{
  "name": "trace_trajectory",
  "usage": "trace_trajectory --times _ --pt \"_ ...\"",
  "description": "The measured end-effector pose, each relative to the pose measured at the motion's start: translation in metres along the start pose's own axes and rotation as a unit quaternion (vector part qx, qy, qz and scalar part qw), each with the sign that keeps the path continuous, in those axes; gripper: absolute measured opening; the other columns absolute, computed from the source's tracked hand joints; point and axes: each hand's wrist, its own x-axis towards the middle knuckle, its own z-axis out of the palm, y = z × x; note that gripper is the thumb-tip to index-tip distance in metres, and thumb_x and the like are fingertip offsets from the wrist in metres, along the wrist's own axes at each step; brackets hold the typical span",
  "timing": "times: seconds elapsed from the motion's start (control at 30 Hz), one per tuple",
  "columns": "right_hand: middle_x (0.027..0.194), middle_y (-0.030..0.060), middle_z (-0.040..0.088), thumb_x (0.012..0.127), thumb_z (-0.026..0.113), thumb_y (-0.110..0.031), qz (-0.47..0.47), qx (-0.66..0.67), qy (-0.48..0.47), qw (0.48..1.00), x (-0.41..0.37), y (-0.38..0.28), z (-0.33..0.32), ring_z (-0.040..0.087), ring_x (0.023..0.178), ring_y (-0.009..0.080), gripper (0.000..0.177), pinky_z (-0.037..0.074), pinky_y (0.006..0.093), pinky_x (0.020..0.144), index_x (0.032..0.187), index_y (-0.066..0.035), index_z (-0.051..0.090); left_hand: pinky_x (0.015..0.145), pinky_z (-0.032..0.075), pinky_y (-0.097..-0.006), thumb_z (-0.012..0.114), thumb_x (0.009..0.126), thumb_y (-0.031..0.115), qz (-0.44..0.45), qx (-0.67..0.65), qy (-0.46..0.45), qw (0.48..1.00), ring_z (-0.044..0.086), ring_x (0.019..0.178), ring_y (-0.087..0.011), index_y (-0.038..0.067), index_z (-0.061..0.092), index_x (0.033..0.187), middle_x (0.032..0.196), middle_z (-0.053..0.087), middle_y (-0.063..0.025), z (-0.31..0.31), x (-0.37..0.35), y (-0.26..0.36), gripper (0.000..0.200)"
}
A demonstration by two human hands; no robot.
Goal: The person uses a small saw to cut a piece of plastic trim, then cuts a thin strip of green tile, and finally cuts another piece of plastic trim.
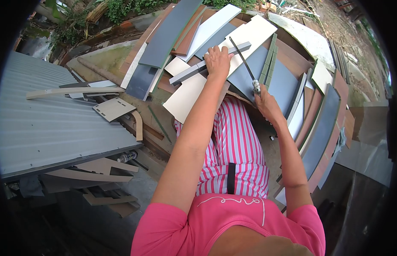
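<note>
A grey strip (187, 74) lies slantwise across pale boards, with my left hand (218, 62) closed over its middle. In my right hand (266, 102) is the wrapped whitish handle of a long, thin dark blade (243, 59), which looks like a saw or knife. The blade slants up and to the left, crossing the strip just right of my left hand; whether it touches the strip cannot be made out. Beneath both hands lies a cream board (254, 36).
Stacked boards (168, 34) spread around my knees, with green-edged strips (269, 64) right of the blade. A corrugated metal sheet (49, 119) fills the left side. Near it are a loose cream panel (114, 109) and a bottle (127, 156).
</note>
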Motion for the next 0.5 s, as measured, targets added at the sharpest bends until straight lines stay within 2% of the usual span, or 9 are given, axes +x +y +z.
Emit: trace_trajectory --times 0.17,0.5 --pt "0.09 0.0361 0.061 0.095 0.046 -0.021 0.027 0.041 -0.027 0.998 0.0019 -0.0037 -0.0026 0.06 0.088 0.0503 0.042 0.045 0.0546 0.078 0.132 -0.003 0.037 0.077 0.045 -0.0454 0.062 0.088 0.035 -0.001 0.003 0.009 1.0 0.056 0.096 -0.031 0.007 0.064 0.094 0.096 0.061 -0.0133 0.0011 -0.0009 -0.0008 0.029" --pt "0.085 0.0345 0.061 0.094 0.048 -0.019 -0.024 -0.022 0.008 0.999 -0.0012 0.001 0.0021 0.06 0.084 0.0509 0.042 0.045 0.0552 0.075 0.132 -0.002 0.037 0.075 0.045 -0.0453 0.064 0.087 0.036 0.009 0.01 0.022 1.0 0.057 0.091 -0.0309 0.006 0.063 0.092 0.093 0.061 -0.0123 0.0009 -0.0016 -0.0028 0.03"
